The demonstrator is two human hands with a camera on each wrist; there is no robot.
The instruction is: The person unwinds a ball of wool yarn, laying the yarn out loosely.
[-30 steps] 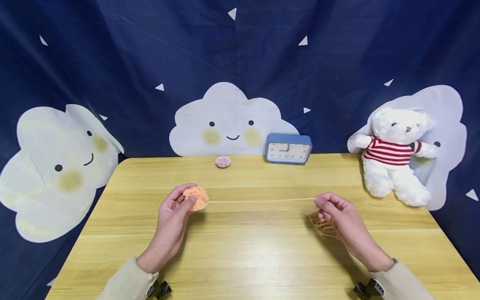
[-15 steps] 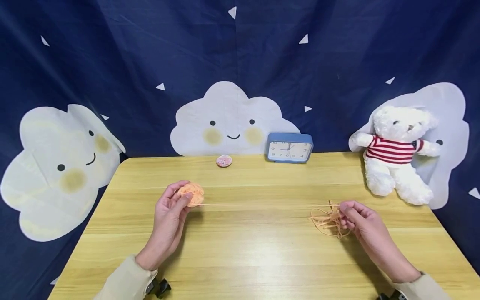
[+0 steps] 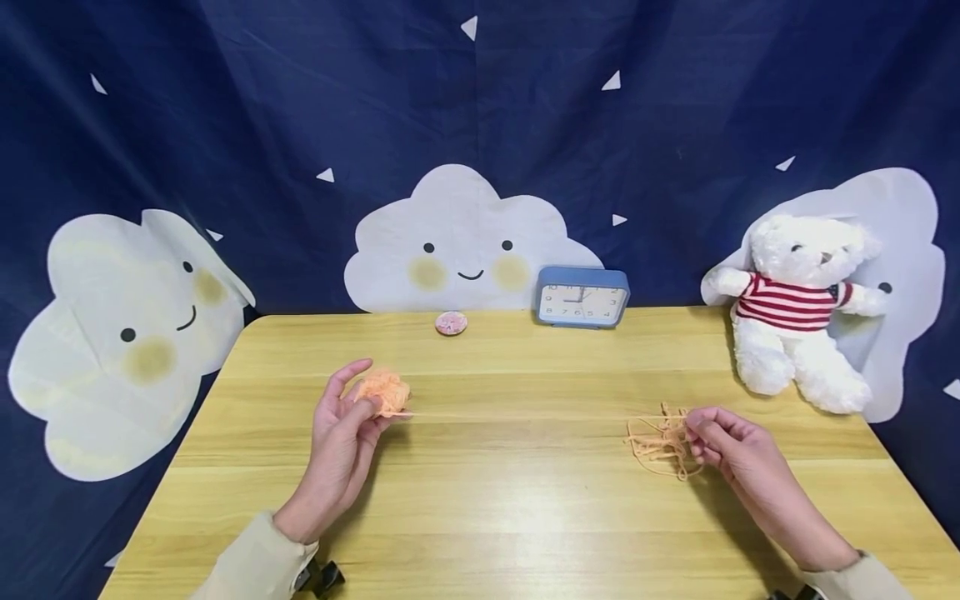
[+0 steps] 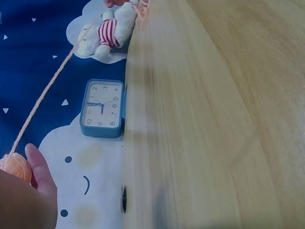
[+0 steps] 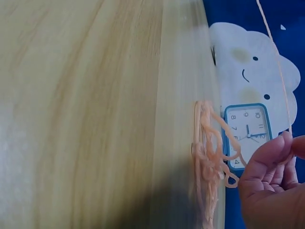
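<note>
A small ball of peach yarn (image 3: 386, 390) is held between the thumb and fingers of my left hand (image 3: 339, 450), above the left half of the table. From it a taut yarn strand (image 3: 517, 416) runs level across to my right hand (image 3: 738, 454), whose thumb and fingertips pinch it. Beside and below the right fingertips lies a loose tangle of the same yarn (image 3: 660, 446) on the table. In the right wrist view, loops of the yarn tangle (image 5: 207, 157) show next to the pinching right hand (image 5: 271, 186). The left wrist view shows part of the yarn ball (image 4: 16, 166) behind the left hand.
The wooden table (image 3: 480, 517) reaches back to a dark blue curtain (image 3: 285, 100) with cloud prints. A blue clock (image 3: 582, 297) and a round pink badge-like disc (image 3: 451, 323) are at its back edge. A white teddy bear (image 3: 798, 317) in a striped shirt sits at the right.
My right hand has moved to the right and slightly nearer, drawing out a longer strand. The left hand has shifted slightly left with the ball. More of the tangle now shows.
</note>
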